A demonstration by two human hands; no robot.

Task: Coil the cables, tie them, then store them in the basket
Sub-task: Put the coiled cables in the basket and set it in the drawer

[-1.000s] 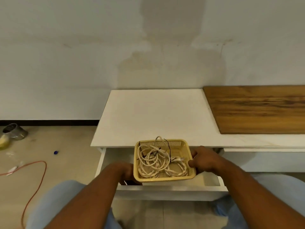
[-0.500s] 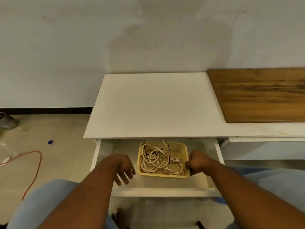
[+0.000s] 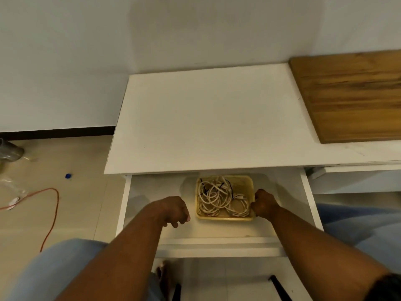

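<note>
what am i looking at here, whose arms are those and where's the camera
No machine here: a person works with bare hands. Every picture comes from one wide-angle camera worn on the head, looking down, so the arms reach in from the bottom. A white desk has its drawer pulled open. Inside sits a yellow basket holding coiled white cables with dark ties. The right hand grips the basket's right edge. The left hand hovers beside it, fingers loosely curled, holding nothing. A wooden board lies on the desk's right side.
</note>
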